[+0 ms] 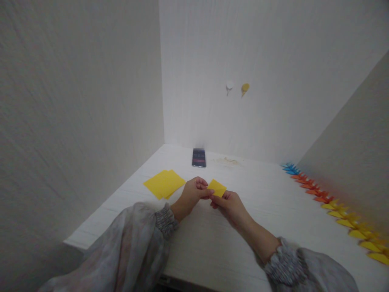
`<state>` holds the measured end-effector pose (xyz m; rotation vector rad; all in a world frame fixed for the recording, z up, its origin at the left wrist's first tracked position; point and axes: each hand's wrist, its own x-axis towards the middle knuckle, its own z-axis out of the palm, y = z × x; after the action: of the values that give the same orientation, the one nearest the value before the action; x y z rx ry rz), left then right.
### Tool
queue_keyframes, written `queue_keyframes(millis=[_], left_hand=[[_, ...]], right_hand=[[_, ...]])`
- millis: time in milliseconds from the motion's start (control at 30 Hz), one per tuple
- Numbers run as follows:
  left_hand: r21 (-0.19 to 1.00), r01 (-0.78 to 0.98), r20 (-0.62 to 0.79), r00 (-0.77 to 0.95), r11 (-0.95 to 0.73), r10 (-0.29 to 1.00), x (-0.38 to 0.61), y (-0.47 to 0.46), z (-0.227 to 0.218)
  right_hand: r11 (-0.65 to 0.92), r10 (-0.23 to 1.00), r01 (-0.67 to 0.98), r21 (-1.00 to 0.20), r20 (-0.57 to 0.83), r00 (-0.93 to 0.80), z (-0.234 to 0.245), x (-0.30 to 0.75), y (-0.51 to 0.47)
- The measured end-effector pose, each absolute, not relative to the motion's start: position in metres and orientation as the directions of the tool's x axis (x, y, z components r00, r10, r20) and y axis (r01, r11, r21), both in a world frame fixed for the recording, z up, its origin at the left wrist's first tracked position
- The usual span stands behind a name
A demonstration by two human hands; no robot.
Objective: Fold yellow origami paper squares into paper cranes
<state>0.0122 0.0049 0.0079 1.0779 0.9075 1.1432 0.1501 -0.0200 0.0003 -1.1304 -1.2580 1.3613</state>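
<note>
A small folded yellow paper is held just above the white table between both hands. My left hand pinches its left edge with closed fingers. On the paper's right and lower edge, my right hand grips with fingers curled. Both wrists wear grey gathered sleeves. A stack of flat yellow paper sheets lies on the table just left of my left hand.
A dark phone-like object stands near the back wall. A row of folded paper figures runs along the right wall: blue, orange-red, then yellow. Two small hooks are stuck to the back wall.
</note>
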Motion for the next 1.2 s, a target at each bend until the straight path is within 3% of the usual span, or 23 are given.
queue_keyframes(millis=[267, 667, 833, 1200], left_hand=[[0.966, -0.246, -0.034, 0.183, 0.079, 0.982, 0.012, 0.0, 0.014], [0.969, -0.245, -0.043, -0.109, 0.015, 0.993, 0.002, 0.015, 0.012], [0.965, -0.26, -0.025, -0.001, 0.023, 1.0, 0.005, 0.013, 0.006], [0.974, -0.192, -0.063, 0.289, 0.122, 0.955, 0.01, 0.001, 0.014]], right_hand=[[-0.056, 0.983, -0.033, -0.998, -0.049, -0.176, 0.002, 0.152, -0.02], [-0.042, 0.993, -0.032, -0.999, -0.038, -0.114, 0.001, 0.17, -0.017], [-0.038, 0.993, -0.102, -0.994, -0.026, -0.111, 0.0, 0.161, -0.016], [-0.056, 0.978, -0.012, -0.998, -0.053, -0.202, -0.004, 0.152, -0.018]])
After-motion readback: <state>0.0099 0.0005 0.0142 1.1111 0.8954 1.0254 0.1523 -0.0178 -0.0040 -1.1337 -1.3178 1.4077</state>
